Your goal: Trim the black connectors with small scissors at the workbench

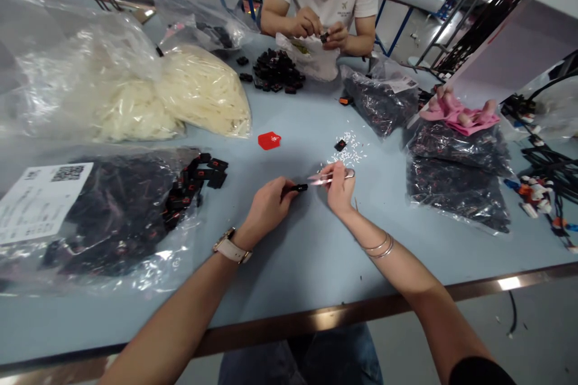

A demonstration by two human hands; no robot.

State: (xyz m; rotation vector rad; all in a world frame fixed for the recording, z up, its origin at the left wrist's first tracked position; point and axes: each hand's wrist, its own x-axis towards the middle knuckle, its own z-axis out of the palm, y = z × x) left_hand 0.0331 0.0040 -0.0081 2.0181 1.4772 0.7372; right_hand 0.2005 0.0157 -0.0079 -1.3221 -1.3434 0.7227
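In the head view, my left hand (270, 201) is closed on a small black plastic connector housing (298, 187), held just above the table. My right hand (338, 189) grips slim metal tweezers (324, 179), whose tips point left and come close to the housing; whether they touch it I cannot tell. Just beyond my right hand lies a scatter of tiny white pieces (354, 147), with one black housing (340, 145) among them. A flat red plastic piece (270, 141) rests on the table farther left.
Black housings (194, 189) spill from a large labelled bag (121, 216) at left. Bags of cream-coloured parts (203, 90) stand behind it. Across the table a co-worker (323, 6) handles a small dark part near a black pile (277, 69). Filled bags (456, 186) and pink gloves (463, 113) lie right.
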